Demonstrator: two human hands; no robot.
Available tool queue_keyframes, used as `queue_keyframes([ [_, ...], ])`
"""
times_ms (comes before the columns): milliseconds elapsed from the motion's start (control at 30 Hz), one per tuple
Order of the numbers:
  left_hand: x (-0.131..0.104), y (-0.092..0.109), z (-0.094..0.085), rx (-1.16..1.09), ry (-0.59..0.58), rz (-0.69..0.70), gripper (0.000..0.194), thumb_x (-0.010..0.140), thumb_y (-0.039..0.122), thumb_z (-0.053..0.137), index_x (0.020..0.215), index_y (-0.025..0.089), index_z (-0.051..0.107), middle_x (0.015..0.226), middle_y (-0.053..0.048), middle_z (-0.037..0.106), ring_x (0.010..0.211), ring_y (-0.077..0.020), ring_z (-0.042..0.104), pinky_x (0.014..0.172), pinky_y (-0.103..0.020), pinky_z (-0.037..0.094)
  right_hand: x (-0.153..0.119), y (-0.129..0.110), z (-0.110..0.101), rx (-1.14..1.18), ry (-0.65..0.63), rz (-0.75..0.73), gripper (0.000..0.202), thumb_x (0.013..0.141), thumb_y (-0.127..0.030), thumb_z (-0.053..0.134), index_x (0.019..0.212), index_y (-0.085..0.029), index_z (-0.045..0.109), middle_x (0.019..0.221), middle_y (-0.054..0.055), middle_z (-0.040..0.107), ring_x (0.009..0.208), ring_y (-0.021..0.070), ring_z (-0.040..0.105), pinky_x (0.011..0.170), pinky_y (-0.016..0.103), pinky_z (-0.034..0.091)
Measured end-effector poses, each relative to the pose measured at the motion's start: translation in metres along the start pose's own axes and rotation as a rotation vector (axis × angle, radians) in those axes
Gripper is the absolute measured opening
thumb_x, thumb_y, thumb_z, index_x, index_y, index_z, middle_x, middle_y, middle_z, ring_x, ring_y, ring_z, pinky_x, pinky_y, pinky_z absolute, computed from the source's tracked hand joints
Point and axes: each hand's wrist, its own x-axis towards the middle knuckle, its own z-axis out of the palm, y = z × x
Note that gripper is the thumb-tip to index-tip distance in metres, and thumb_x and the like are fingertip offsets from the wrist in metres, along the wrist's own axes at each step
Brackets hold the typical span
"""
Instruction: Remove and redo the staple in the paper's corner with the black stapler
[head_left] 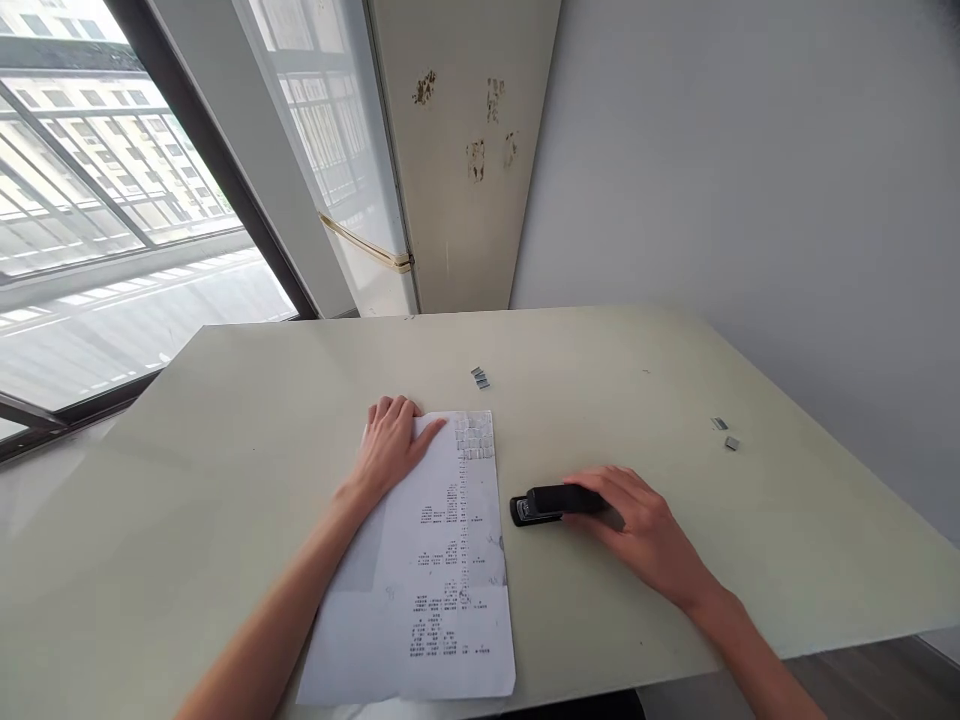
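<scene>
A printed sheet of paper point(442, 600), perhaps with more sheets under it, lies on the table with a dense block of print at its far right corner. My left hand point(391, 440) rests on its far left corner, thumb spread away from the fingers, pressing the paper down. Just right of the paper, a black stapler point(551, 502) points its front end left, toward the paper's right edge, without touching it. My right hand point(630, 510) grips the stapler's rear end from the right, thumb on the near side and fingers on the far side.
Small strips of staples point(480, 378) lie beyond the paper. Two more staple pieces point(720, 424) are at the right. The pale table point(300, 380) reaches toward a grey wall point(750, 180) and a refrigerator point(465, 220). A window point(90, 200) is at the left.
</scene>
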Motion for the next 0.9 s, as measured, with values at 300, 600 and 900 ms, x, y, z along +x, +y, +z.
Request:
queue_keyframes([
  [300, -0.006, 0.033, 0.014, -0.143, -0.064, 0.031, 0.035, 0.104, 0.055, 0.053, 0.089, 0.023, 0.049, 0.092, -0.003, 0.067, 0.098, -0.0251, 0.057, 0.097, -0.046, 0.043, 0.001, 0.004, 0.003, 0.020, 0.023, 0.103, 0.029, 0.101, -0.052, 0.062, 0.124, -0.035, 0.068, 0.116, 0.003, 0.076, 0.110, 0.0276, 0.070, 0.091, 0.045, 0.062],
  [600, -0.014, 0.045, 0.022, -0.064, -0.034, 0.009, 0.033, 0.105, 0.051, 0.052, 0.088, 0.023, 0.051, 0.093, -0.006, 0.066, 0.100, -0.0280, 0.055, 0.098, -0.048, 0.041, 0.006, 0.003, -0.002, -0.008, 0.062, 0.165, 0.032, 0.098, -0.058, 0.062, 0.117, -0.034, 0.071, 0.112, 0.004, 0.077, 0.100, 0.0270, 0.073, 0.069, 0.038, 0.062],
  [900, -0.020, 0.059, 0.031, 0.011, 0.021, 0.024, 0.029, 0.106, 0.048, 0.051, 0.093, 0.023, 0.053, 0.095, -0.008, 0.063, 0.100, -0.0293, 0.053, 0.096, -0.049, 0.043, 0.006, 0.002, 0.000, 0.044, 0.052, 0.233, 0.034, 0.097, -0.059, 0.063, 0.116, -0.032, 0.069, 0.109, 0.004, 0.075, 0.085, 0.0234, 0.069, 0.049, 0.030, 0.051],
])
